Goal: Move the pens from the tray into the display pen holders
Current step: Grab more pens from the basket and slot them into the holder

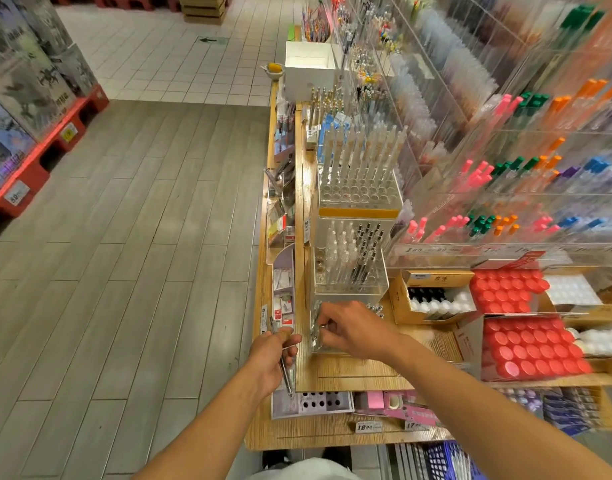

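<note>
My left hand (271, 355) grips a slim silver pen (286, 375) beside the left edge of the wooden shelf (349, 375); the pen's tip points down toward me. My right hand (349, 329) pinches something small and silvery at the top of the nearest clear pen holder (316, 336), fingers curled over its rim. Behind it stands a clear display holder (349, 268) with several black and clear pens upright in its holes. A further holder (358, 174) carries several white pens. The tray is not clearly visible.
Boxes of red-capped bottles (529, 344) and white-capped bottles (436, 301) sit to the right. Acrylic racks of coloured pens (505, 188) rise at the back right. Price tags line the lower shelf (332, 434). The grey plank floor (141, 237) lies to the left.
</note>
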